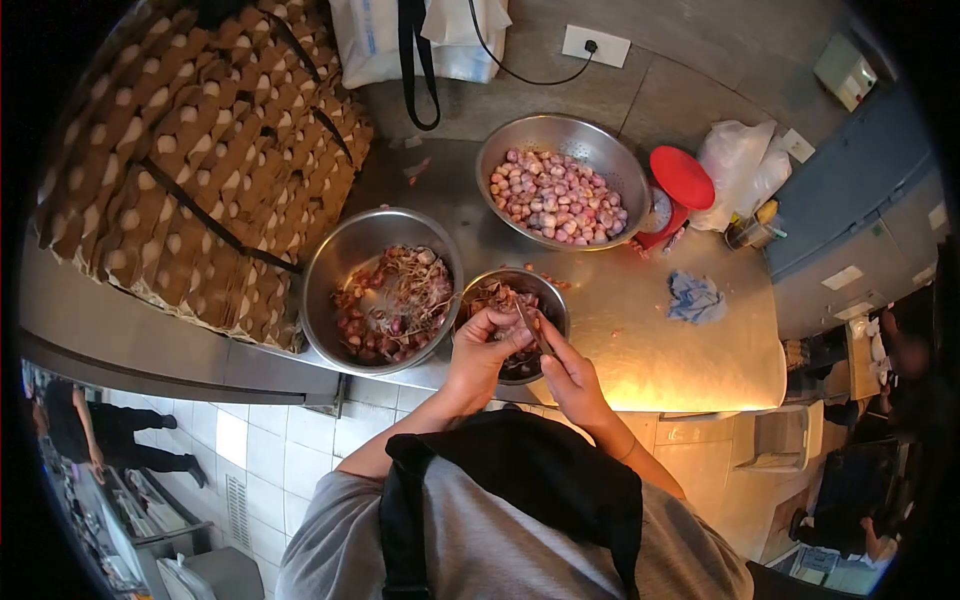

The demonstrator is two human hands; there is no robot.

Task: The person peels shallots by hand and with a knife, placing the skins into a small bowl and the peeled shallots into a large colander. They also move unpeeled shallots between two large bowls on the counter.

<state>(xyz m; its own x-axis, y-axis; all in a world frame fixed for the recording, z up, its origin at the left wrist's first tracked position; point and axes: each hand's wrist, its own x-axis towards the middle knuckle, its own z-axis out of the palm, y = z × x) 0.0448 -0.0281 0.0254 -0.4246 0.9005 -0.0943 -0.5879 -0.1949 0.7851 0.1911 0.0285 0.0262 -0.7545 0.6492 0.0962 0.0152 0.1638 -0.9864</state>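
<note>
My left hand (478, 358) is closed, pinching a shallot mostly covered by the fingers. My right hand (574, 378) grips a small knife (528, 322), its blade up against the left fingertips. Both hands are over the near side of a small steel bowl (566, 318) with reddish-brown skins in it. To the left stands a larger steel bowl (312, 325) of unpeeled shallots (366, 338) with dry roots and stalks. Behind, a steel colander (487, 160) holds many peeled pinkish shallots (560, 195).
Stacked egg trays (190, 170) strapped together fill the counter's left. Right of the colander are a red scale (682, 180), white plastic bags (735, 170) and a crumpled blue cloth (695, 297). Skin scraps dot the steel counter (680, 360). A person (110, 430) stands at far left.
</note>
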